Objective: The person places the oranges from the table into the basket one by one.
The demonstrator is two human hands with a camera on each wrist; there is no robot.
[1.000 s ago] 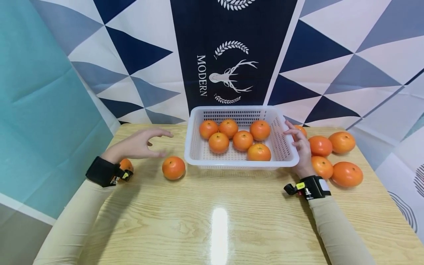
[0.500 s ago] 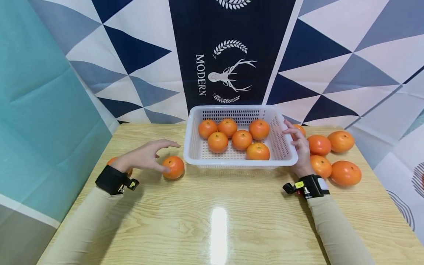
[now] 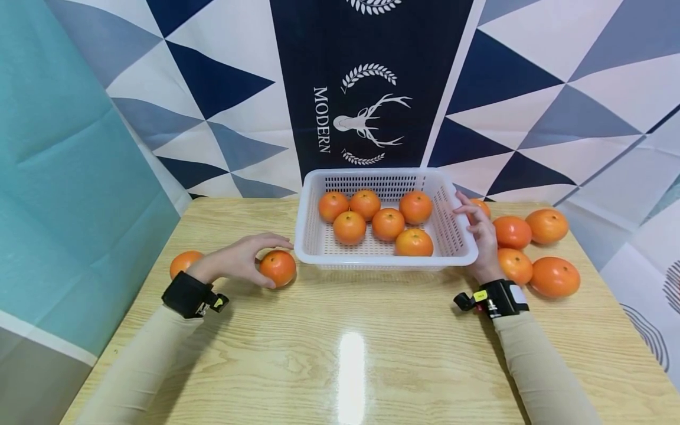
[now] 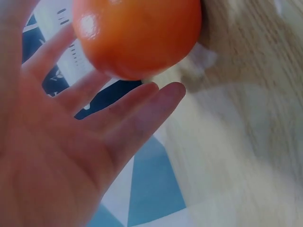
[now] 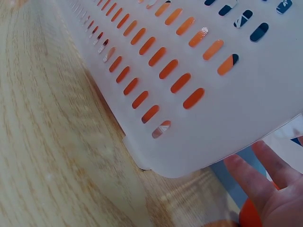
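Observation:
My left hand [image 3: 245, 260] is around the left side of a smooth, glossy orange fruit [image 3: 278, 268] on the table, just left of the white basket. Its thumb lies at the fruit's near side and the index finger reaches behind it. In the left wrist view the other fingers extend nearly straight below the fruit [image 4: 137, 38]. My right hand [image 3: 482, 242] holds the right rim of the white slotted plastic basket [image 3: 388, 261], two fingertips over the edge. The right wrist view shows more fingers [image 5: 253, 182] against the basket's outside edge. Several similar fruits [image 3: 388, 225] sit inside the basket.
Another orange fruit [image 3: 186, 263] lies left of my left wrist. Several more fruits [image 3: 555, 277] cluster beside my right hand on the light wooden table [image 3: 297, 354]. A patterned cloth [image 3: 366, 88] hangs right behind the basket.
My left hand has moved right and down to the fruit beside the basket, its thumb coming onto the near side. The right hand and basket have stayed in place.

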